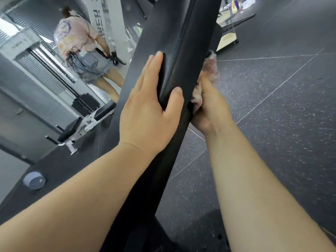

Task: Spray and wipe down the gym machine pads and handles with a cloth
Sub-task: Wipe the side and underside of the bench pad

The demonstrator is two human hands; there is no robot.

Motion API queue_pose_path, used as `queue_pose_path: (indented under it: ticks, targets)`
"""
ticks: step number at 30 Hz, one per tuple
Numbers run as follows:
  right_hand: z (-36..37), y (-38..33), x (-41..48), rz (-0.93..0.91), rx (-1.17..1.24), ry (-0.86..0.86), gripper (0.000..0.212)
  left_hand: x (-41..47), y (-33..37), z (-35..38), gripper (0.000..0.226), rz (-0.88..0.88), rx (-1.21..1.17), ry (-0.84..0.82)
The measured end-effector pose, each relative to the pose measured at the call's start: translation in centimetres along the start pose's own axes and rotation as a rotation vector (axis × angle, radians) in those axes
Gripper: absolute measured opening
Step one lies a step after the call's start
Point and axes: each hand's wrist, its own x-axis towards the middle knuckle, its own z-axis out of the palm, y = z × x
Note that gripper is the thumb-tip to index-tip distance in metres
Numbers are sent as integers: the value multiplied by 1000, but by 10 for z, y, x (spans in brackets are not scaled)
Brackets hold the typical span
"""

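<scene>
Two hands on long black pad (174, 42), cloth on its right side.
Speckled dark floor (281, 106) fills right half. The pad runs diagonally from near centre up to far top. A mirror (36, 79) at left reflects a person and a white-framed bench. Left hand (147, 113) lies flat on the pad's left face, released, fingers straight, thumb laid over the centre seam. Right hand (211, 110) is clenched around a pinkish fluffy cloth (209, 68), pressing it to the pad's right edge, partly hidden behind it. Cart (229, 39) far right; round grey knob (34, 180) near left.
</scene>
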Motion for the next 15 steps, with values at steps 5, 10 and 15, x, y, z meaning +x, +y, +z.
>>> queue_pose_path:
  ticks: [5, 10, 15]
  targets:
    - [-15, 52, -39, 167, -15, -50, 19, 0, -3, -1, 60, 37, -28, -12]
    - [-32, 92, -69, 213, -40, -49, 16, -31, -24, -12, 63, 50, -21, -118]
    - [-5, 45, -54, 68, -8, 26, 19, -73, -51, -18, 67, -15, 22, -154]
